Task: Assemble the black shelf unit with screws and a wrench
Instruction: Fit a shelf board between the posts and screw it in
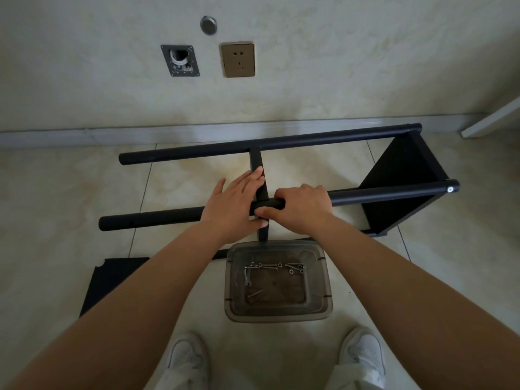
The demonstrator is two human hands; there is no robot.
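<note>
The black shelf unit lies on its side on the tiled floor. Its near pole [157,218] and far pole [197,153] run left to right, and one black shelf panel [399,175] is fixed at the right end. A second thin panel [256,161] stands on edge between the poles at the middle. My left hand [233,204] lies with straight fingers against that middle panel and over the near pole. My right hand [301,209] grips the near pole just right of the panel. A clear plastic tub [278,313] holds several screws [292,267] and a small wrench [247,277].
Another loose black panel [112,280] lies flat on the floor at the lower left. The wall with a socket [237,59] and a skirting board stands just behind the unit. My white shoes [363,353] are at the bottom, behind the tub.
</note>
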